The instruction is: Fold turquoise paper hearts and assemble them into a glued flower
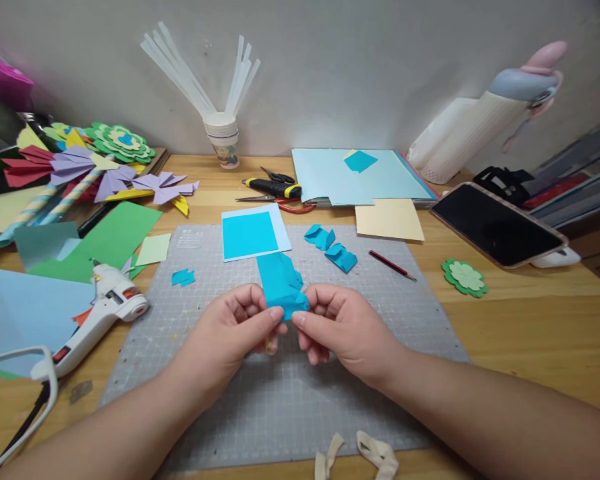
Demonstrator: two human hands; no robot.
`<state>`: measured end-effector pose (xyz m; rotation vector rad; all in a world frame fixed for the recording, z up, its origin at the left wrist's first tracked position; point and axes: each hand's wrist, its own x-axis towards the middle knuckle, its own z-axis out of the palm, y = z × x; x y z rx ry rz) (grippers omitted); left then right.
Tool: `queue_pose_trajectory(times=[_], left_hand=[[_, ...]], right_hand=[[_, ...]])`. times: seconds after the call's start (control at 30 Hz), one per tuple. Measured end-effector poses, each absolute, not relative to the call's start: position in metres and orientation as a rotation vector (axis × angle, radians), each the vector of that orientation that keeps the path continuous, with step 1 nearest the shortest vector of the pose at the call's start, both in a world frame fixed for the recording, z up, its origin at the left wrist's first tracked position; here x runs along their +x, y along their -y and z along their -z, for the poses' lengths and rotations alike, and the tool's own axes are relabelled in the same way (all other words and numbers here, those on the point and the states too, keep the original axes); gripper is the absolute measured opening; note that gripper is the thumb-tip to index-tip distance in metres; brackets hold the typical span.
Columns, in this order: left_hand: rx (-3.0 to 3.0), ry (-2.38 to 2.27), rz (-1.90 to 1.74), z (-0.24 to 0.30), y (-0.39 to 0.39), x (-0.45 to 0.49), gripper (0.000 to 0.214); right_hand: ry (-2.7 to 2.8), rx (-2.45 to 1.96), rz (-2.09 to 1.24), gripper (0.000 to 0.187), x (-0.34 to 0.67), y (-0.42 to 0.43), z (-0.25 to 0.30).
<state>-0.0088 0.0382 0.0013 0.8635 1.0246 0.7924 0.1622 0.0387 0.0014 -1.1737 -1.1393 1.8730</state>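
Between my two hands is a piece of blue paper, its right edge cut in a wavy outline and its lower part folded. My left hand pinches the lower left of it between thumb and fingers. On the lower right corner, the thumb and fingers of my right hand are closed too. Just beyond lies a blue square on a larger pale blue sheet. Two folded blue cut-outs rest to the right of it, and a small blue scrap is at the left.
Under my hands is a grey cutting mat. A glue gun with its cord lies left. Scissors, a yellow-black cutter and paper cups with white sticks stand behind. A pencil and phone lie right.
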Motion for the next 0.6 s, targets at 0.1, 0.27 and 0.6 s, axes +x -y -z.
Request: queue_pose_trajectory(times=[0.1,0.27,0.6], left_hand=[[0.899,-1.000,-0.739,0.0002,-0.0363,-0.0080,0.026],[0.859,-0.987,-0.757,0.0009,-0.0355,-0.0055,0.035],[0.877,-0.994,-0.741,0.0062,-0.0362,-0.0102,0.020]], right_hand=[[1.145,-1.182,-1.859,0.021,0.1618,-0.0378,-0.0018],[1.144,-1.168,-1.842,0.024,0.1609,-0.0372,-0.0005],[1.207,-1.189,-1.753,0.021,0.1592,-0.0330,0.0007]])
